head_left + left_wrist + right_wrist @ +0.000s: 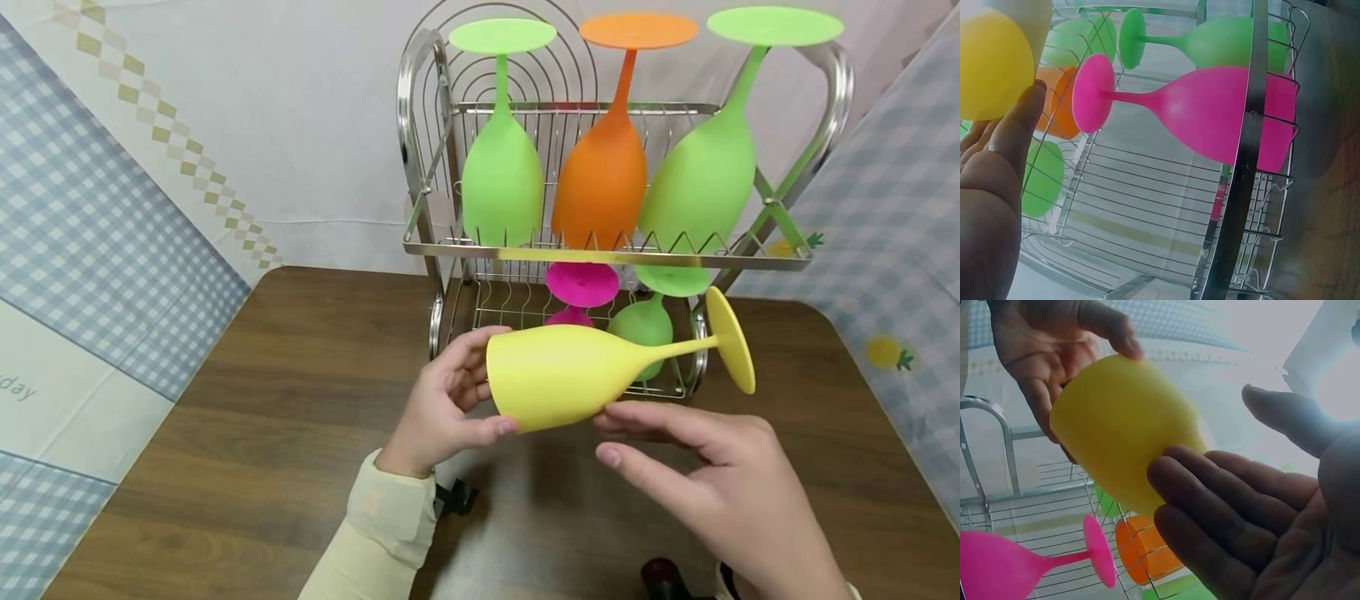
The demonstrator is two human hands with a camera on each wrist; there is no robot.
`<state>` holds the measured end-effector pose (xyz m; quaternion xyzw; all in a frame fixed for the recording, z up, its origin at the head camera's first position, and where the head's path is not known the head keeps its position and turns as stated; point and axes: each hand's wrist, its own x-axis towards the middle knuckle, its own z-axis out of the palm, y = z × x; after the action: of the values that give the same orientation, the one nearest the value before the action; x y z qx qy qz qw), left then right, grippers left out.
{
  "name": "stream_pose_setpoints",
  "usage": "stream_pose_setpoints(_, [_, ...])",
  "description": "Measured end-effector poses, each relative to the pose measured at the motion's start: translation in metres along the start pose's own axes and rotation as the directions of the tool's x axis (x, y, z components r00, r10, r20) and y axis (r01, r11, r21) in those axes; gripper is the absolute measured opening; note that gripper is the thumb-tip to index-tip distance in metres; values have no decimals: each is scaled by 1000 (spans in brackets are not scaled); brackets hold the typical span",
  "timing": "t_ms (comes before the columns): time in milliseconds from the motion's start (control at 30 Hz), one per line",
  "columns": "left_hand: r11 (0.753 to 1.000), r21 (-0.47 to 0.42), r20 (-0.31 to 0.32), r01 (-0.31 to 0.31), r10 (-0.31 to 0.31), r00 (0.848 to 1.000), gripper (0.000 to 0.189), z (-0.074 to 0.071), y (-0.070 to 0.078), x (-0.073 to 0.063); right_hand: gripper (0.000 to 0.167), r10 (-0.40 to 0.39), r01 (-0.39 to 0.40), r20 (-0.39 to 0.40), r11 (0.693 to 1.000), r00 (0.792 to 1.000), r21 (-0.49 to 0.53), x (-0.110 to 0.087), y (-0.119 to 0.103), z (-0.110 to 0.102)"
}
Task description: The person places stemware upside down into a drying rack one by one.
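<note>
A yellow plastic wine glass point(562, 375) is held on its side above the table, rim to the left and foot to the upper right. My left hand point(442, 408) grips the bowl near its rim, thumb point(487, 429) on the near side. Below the bowl's stem end is my right hand point(727, 483), its fingers extended and fingertips right at the bowl. In the right wrist view, the straight fingers point(1216, 512) overlap the yellow bowl point(1122, 425), with the thumb spread away. The left wrist view shows only part of the yellow glass point(994, 69) beside the fingers.
Behind the hands stands a two-tier metal dish rack point(600, 257). Upside down on its top tier are two green wine glasses point(502, 183) flanking an orange one point(600, 183). Lower down are a pink glass point(582, 285) and a green glass point(641, 321). Checkered cloth point(90, 192) hangs left.
</note>
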<state>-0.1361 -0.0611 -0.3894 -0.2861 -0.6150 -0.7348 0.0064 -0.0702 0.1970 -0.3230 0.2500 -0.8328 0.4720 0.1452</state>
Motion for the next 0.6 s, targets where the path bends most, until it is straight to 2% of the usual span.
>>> stream_pose_setpoints(267, [999, 3, -19, -47, 47, 999, 85, 0, 2, 0, 30, 122, -123, -25, 992, 992, -10, 4, 8, 0])
stream_pose_setpoints(367, [998, -8, -12, -62, 62, 998, 86, 0, 3, 0, 33, 175, -173, -34, 984, 984, 41, 7, 12, 4])
stream_pose_setpoints(433, [997, -19, -3, -70, 70, 998, 86, 0, 3, 0, 35, 202, -196, -27, 970, 979, 145, 8, 15, 7])
stream_pose_setpoints(500, [997, -28, 6, -75, 75, 997, 86, 0, 3, 0, 42, 213, -196, -29, 938, 977, 287, 9, 18, 11])
stream_pose_setpoints(567, [997, -38, 12, -74, 75, 997, 86, 0, 3, 0, 47, 202, -162, -43, 883, 979, 440, 11, 20, 16])
stream_pose_setpoints(600, [997, -41, 15, -72, 73, 997, 86, 0, 3, 0, 51, 187, -131, -58, 846, 981, 517, 12, 22, 19])
